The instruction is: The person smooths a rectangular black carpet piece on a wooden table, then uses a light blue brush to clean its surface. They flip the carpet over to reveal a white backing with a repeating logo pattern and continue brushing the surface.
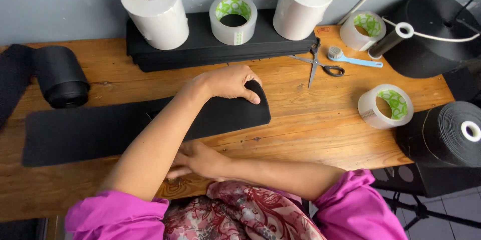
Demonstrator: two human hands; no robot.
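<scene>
Patterned cloth (pixel 240 215) at six o'clock lies nearest, between two pink sleeves. Just above it the right hand (pixel 198 161) rests at the wooden table's (pixel 320 130) near edge, fingers half curled; whether it holds anything I cannot tell. At centre, the left hand (pixel 228 82) presses flat with spread fingers on the rounded end of a long black foam strip (pixel 100 130) running toward nine o'clock. Three tape rolls with green-patterned cores sit at twelve (pixel 233 19), two (pixel 363 30) and three o'clock (pixel 385 106). Two white paper rolls (pixel 154 10) stand on a black stack (pixel 215 44) at twelve.
</scene>
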